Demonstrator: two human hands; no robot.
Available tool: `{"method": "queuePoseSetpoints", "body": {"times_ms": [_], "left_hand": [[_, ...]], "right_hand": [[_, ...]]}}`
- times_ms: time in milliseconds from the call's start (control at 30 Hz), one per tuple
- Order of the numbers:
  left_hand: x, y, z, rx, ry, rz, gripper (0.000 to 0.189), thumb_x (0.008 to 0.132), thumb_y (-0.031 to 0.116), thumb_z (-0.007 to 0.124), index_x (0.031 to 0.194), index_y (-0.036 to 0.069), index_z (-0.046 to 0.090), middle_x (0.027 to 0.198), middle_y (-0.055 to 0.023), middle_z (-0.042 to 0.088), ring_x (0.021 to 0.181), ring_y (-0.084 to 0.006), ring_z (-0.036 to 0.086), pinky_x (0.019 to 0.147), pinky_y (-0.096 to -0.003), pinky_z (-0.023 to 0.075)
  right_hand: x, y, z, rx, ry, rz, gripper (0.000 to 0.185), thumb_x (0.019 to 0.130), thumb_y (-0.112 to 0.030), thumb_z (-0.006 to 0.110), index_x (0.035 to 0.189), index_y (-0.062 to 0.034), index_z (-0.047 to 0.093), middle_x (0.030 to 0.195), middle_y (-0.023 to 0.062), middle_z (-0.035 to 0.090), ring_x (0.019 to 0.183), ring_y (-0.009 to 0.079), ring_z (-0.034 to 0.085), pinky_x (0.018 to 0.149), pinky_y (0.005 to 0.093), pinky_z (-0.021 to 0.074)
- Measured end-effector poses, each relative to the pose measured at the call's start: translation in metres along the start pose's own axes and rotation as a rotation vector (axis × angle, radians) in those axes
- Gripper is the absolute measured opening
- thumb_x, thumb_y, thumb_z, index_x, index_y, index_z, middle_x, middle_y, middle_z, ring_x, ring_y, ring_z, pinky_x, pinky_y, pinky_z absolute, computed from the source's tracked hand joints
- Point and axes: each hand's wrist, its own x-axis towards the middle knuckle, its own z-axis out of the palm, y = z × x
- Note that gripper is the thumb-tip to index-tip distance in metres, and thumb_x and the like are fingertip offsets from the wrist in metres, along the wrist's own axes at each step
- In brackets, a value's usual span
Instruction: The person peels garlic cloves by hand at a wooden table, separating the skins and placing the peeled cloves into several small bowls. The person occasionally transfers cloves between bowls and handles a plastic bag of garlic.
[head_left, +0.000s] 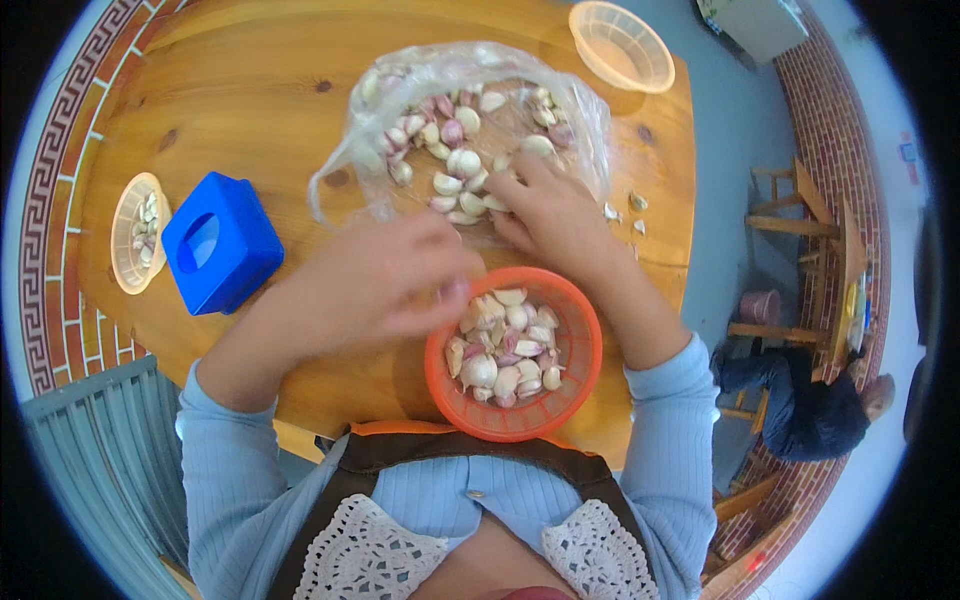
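Observation:
A clear plastic bag (480, 60) lies spread and gaping on the wooden table, with many garlic cloves (447, 184) in its mouth. My right hand (536, 202) reaches into the bag's near right part, fingers bent down at the cloves; whether they grip one is hidden. Blurred by motion, my left hand (420, 277) hovers between the bag and the left rim of a red plastic basket (581, 352). Something pale and pinkish shows at its fingertips, too blurred to name. The basket stands at the table's near edge and holds garlic cloves and a larger bulb-like piece.
On the wooden table (247, 97), a blue tissue box (240, 255) stands left, beside a cream plastic basket (124, 232) with cloves. Another cream basket (637, 60) is at the far right corner. Garlic scraps (637, 201) lie right of the bag. A person (810, 409) sits off to the right.

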Motion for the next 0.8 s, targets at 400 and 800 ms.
{"method": "queuePoseSetpoints", "body": {"times_ms": [400,800], "left_hand": [[0.004,0.021,0.017,-0.244,0.004,-0.033,0.023,0.089,0.017,0.073,0.11,0.009,0.068,0.099,-0.0087,0.063,0.087,-0.0281,0.064,0.076,-0.0382,0.0537],[0.003,0.002,0.03,-0.053,0.283,-0.122,0.023,0.091,0.018,0.07,0.109,0.006,0.065,0.093,-0.0095,0.062,0.084,-0.0194,0.059,0.072,-0.0327,0.0489]], "right_hand": [[0.006,0.007,0.001,0.15,0.2,-0.097,0.033,0.087,-0.013,0.074,0.118,-0.0105,0.064,0.119,0.0178,0.059,0.106,0.038,0.063,0.089,0.046,0.0541],[-0.092,-0.114,-0.046,0.063,-0.165,-0.088,0.067,0.076,-0.029,0.084,0.137,-0.0179,0.059,0.144,0.0216,0.049,0.127,0.0416,0.053,0.103,0.0517,0.0475]]}}
